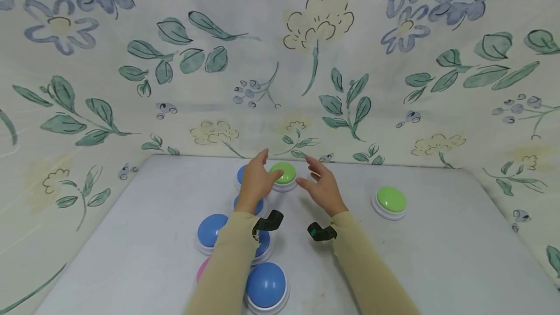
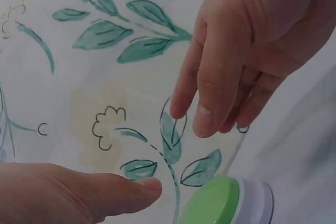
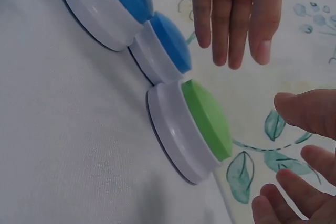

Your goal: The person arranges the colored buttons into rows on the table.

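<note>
A green dome push button on a white round base stands near the far edge of the table, between both hands. My left hand hovers by its left side, its thumb in front of the green dome from the head view. To the right, my right hand hangs with fingers relaxed and apart. In the right wrist view, the green button shows bare, with the left hand above it and the right hand at the right. Both hands are apart from the button and hold nothing.
Several blue dome buttons form a group at the left and centre, partly covered by the left arm. A pink button peeks out beside that sleeve. Another green button stands at the right. Floral cloth hangs behind the white table.
</note>
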`<action>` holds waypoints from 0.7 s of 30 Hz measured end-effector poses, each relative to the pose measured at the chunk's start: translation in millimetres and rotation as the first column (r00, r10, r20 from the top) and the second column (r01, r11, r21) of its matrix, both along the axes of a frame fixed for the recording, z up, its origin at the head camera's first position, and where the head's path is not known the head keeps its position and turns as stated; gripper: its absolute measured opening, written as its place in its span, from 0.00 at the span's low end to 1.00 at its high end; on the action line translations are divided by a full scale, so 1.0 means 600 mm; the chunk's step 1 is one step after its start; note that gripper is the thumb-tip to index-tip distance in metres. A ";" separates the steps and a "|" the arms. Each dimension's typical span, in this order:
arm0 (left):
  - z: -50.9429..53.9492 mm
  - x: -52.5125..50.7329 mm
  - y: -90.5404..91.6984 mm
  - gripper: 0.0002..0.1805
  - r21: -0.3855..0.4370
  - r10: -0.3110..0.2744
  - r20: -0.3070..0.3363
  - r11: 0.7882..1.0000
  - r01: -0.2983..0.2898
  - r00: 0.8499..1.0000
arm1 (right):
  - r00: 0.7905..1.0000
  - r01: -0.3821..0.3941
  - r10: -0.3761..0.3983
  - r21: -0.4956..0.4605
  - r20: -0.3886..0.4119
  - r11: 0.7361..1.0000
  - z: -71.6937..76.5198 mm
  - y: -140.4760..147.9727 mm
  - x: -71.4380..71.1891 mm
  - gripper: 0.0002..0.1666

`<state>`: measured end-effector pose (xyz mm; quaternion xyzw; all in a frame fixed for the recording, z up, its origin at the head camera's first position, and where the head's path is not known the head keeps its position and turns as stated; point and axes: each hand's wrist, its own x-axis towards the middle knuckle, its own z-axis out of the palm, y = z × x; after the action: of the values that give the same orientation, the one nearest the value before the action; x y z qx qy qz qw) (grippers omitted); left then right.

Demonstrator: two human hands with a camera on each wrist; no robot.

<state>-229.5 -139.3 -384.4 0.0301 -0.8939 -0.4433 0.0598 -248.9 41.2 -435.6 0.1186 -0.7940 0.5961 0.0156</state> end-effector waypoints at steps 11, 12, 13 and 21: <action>-0.016 -0.036 -0.009 0.41 -0.138 -0.023 0.099 0.990 0.037 0.995 | 0.994 -0.033 0.022 0.096 0.110 0.995 -0.009 -0.026 -0.021 0.43; -0.016 -0.038 -0.009 0.41 -0.154 -0.031 0.100 0.987 0.046 0.994 | 0.993 -0.037 0.026 0.100 0.115 0.994 -0.011 -0.028 -0.023 0.43; -0.017 -0.040 -0.010 0.41 -0.168 -0.040 0.101 0.984 0.056 0.994 | 0.993 -0.042 0.030 0.102 0.116 0.994 -0.012 -0.029 -0.025 0.44; -0.019 -0.049 -0.013 0.43 -0.262 -0.128 0.088 0.954 0.147 0.988 | 0.991 -0.090 0.074 0.139 0.115 0.986 -0.024 -0.038 -0.038 0.45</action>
<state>-258.6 -147.4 -395.6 -0.0251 -0.9471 -0.3200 0.0013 -271.5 18.7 -450.3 0.1192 -0.8290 0.5429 -0.0613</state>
